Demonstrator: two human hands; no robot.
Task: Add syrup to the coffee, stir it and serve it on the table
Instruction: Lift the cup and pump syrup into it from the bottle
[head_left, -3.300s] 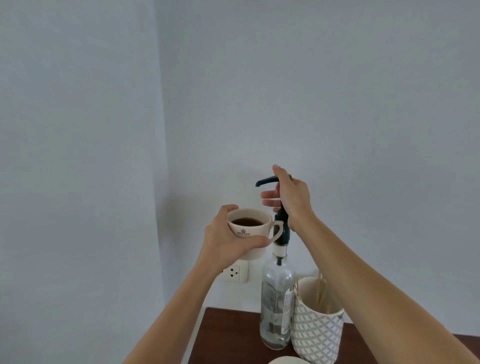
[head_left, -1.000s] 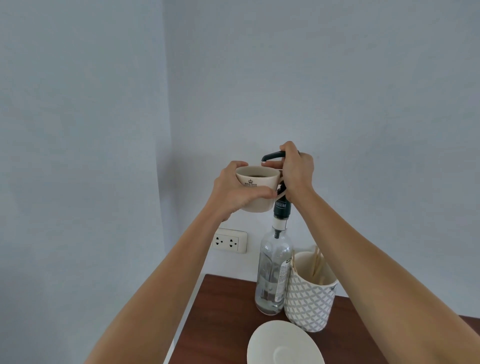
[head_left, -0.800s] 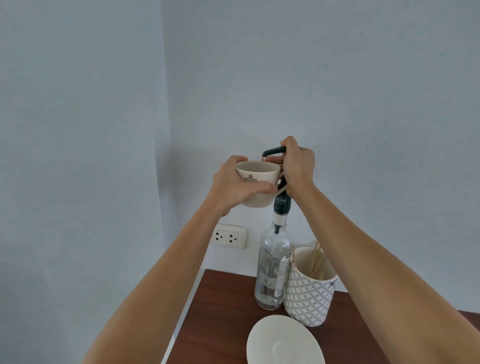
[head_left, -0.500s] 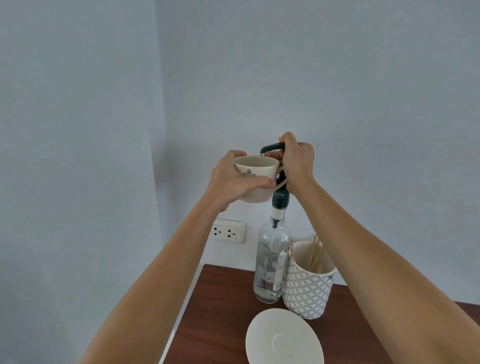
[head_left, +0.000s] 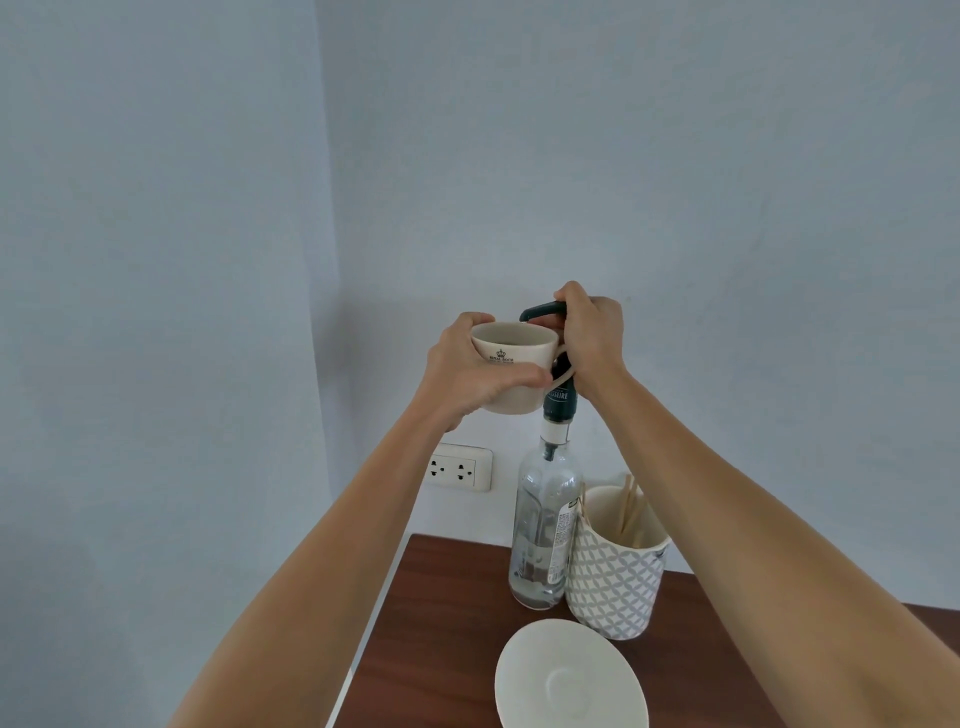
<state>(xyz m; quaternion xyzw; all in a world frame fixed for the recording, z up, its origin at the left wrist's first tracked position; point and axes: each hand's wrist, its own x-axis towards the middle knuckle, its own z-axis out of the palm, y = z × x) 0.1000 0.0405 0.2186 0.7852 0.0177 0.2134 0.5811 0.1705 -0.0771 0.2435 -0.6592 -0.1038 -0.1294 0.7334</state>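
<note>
The left hand (head_left: 470, 374) is wrapped around a smooth cream ceramic cup (head_left: 511, 364) with a small dark crest printed on it, held in the air just under the spout of a dark green plastic pump (head_left: 540, 310). The right hand (head_left: 592, 335) is closed over the pump head. The pump tops a tall clear glass syrup bottle (head_left: 545, 540) (nearly empty) standing on the dark brown wooden table (head_left: 441, 649). Touching the bottle, a white lattice-patterned ceramic holder (head_left: 615, 587) contains pale wooden stir sticks (head_left: 629, 509). A round white glossy saucer (head_left: 569, 675) lies bare in front.
</note>
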